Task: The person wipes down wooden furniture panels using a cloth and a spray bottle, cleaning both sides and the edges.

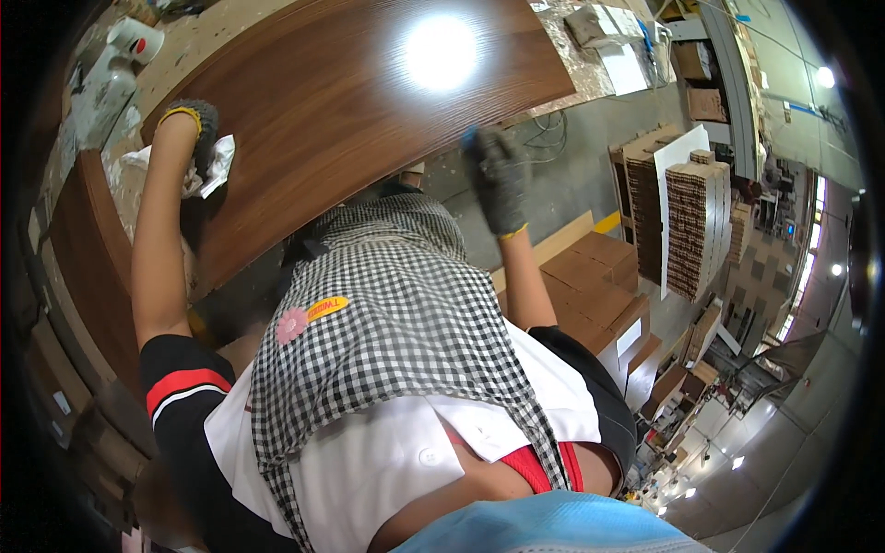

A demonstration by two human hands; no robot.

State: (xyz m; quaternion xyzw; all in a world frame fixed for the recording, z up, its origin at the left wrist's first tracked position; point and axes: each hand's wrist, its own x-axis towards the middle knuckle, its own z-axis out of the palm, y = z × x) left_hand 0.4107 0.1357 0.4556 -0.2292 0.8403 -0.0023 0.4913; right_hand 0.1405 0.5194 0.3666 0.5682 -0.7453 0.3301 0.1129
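A large brown wood-grain panel [341,101] lies in front of me, with a bright light reflected in its surface. My left hand [205,129], in a dark grey work glove with a yellow cuff, is at the panel's left end. Its fingers are closed on a crumpled white rag [219,166]. My right hand [500,184], in a matching glove, is off the panel's near right edge. Its fingers are curled and somewhat blurred. A small blue thing [469,135] shows at their tips, too small to name.
At the left edge of the worktop stand a white plastic bottle [103,97] and a white cup [136,40]. Another brown panel [92,240] leans at the left. To the right are cardboard boxes [590,281] and stacked flat cardboard [693,221]. A cable [546,138] lies beyond my right hand.
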